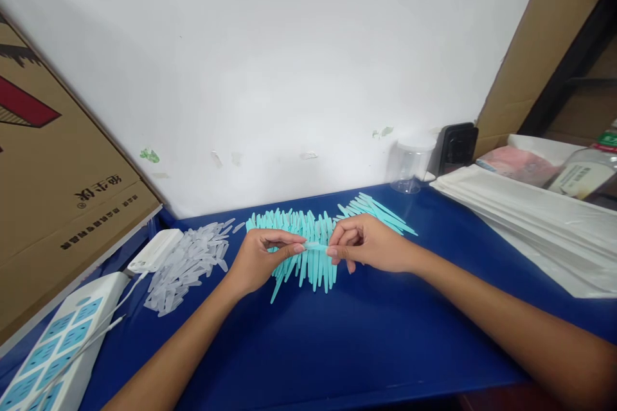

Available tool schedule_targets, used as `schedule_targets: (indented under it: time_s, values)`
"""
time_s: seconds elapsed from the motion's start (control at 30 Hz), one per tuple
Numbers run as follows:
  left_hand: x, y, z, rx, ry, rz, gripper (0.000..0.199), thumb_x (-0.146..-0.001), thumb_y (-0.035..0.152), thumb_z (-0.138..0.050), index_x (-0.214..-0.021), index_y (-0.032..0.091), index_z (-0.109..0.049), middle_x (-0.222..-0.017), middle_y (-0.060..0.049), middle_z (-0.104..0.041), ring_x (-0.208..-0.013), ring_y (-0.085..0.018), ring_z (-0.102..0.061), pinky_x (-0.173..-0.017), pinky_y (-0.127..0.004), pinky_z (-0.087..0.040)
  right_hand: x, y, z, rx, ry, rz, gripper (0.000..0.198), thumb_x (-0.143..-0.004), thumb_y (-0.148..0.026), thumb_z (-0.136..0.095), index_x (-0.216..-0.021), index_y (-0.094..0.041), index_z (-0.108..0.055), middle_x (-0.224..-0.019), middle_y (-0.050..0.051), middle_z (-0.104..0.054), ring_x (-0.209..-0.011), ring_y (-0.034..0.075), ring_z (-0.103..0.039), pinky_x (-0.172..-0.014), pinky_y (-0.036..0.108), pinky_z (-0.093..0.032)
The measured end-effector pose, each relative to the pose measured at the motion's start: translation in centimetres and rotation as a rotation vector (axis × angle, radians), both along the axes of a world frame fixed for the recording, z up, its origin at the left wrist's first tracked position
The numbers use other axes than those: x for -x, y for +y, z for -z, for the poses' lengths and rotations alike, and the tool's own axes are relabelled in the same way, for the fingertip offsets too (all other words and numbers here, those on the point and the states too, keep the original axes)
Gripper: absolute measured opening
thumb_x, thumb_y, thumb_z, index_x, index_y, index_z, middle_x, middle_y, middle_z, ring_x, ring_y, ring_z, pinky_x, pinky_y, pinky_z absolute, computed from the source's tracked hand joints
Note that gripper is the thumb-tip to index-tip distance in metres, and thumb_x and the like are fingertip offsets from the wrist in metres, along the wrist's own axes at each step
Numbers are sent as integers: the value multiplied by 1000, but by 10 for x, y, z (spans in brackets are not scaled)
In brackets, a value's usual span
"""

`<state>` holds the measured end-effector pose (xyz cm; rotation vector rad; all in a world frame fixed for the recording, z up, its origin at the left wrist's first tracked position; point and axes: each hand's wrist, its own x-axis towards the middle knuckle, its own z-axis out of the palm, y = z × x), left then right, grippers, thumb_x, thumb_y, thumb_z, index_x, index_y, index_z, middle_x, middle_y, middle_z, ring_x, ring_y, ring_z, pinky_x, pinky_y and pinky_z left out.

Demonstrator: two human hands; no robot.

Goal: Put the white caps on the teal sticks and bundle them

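In the head view my left hand (pixel 263 257) and my right hand (pixel 364 245) meet over the middle of the table. Between their fingertips lies a slim turquoise stick (pixel 318 246), held level and shaped like an eyebrow razor. My left thumb and fingers pinch its pale end, which looks like a clear plastic cap (pixel 309 245). The right thumb and forefinger grip the turquoise end. Just beneath is a row of similar turquoise sticks (pixel 315 270), partly hidden by both hands. A smaller group of turquoise sticks (pixel 380 210) fans out behind my right hand.
Loose clear caps (pixel 190 263) are heaped at left, beside a white box (pixel 157 250) and a power strip (pixel 72 334) with cables. A cardboard box (pixel 62 192) walls the left. At right are a clear jar (pixel 409 164), a black object (pixel 457 148) and white bags (pixel 530 225).
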<state>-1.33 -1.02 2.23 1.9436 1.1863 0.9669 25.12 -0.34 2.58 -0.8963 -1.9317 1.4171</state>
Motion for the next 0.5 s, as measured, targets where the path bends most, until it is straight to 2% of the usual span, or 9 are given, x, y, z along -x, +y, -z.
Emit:
schedule_targets:
  time_s: [0.1,0.2,0.27,0.4,0.5]
  values:
    - [4,2,-2,-146,102,-77,27,-87,46,-72,-103,25,-80,-98,-5,-80,-85,-23,-74,-76,-33,-60,-8,9,-2,-88,-91,134,34,-83,-51,-73,-77,-18,-64,-61,2,-70,-54,16,-66,-54,26,-50]
    - [15,8,-4,-362,306,-180,27,-94,45,-63,-103,26,-79,-100,-3,-79,-85,-21,-71,-76,-32,-57,-22,25,0,-372,-348,483,39,-89,-46,-63,-62,-19,-54,-52,0,-61,-50,15,-58,-52,26,-39]
    - [25,13,-5,-454,425,-234,29,-97,44,-58,-105,25,-79,-98,-4,-79,-83,-22,-70,-78,-33,-55,-32,36,3,-527,-579,620,39,-90,-40,-60,-58,-20,-53,-53,1,-60,-53,16,-58,-53,28,-35]
    - [42,22,-6,-493,573,-310,34,-99,43,-52,-106,22,-77,-102,-5,-79,-83,-23,-70,-81,-34,-53,-43,47,8,-544,-917,615,35,-89,-38,-60,-59,-20,-59,-63,6,-66,-61,21,-62,-54,29,-33]
    - [50,26,-5,-488,641,-338,36,-100,44,-49,-106,22,-77,-105,-5,-79,-88,-24,-71,-82,-34,-51,-37,41,7,-534,-1002,621,39,-92,-45,-56,-63,-20,-62,-65,9,-68,-63,23,-63,-54,30,-34]
